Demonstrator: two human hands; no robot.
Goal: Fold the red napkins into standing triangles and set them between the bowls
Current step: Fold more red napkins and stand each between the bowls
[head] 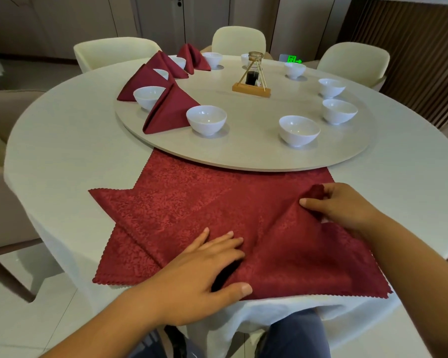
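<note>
Surface (pixel 62 140): round, draped in pale cloth, with a turntable (pixel 243 157) on it.
Folded napkins (pixel 171 112): four red standing triangles, set between bowls on the turntable's left side.
Left hand (pixel 192 275): grip apart, fingers flat, pressing on the flat napkin.
Flat napkin (pixel 192 202): layered red cloth at the near edge.
Bowls (pixel 206 120): ten white, ringing the turntable.
Right hand (pixel 344 205): grip pinched on the flat napkin's lifted right corner.

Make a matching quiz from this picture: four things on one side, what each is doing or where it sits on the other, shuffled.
1 left hand
2 right hand
3 nearest folded napkin
4 dark bottle

A pinches a lifted corner of the flat napkin
B stands between two bowls
C sits in a wire stand
D presses on the flat napkin

Pairs: 1-D, 2-A, 3-B, 4-C
</note>
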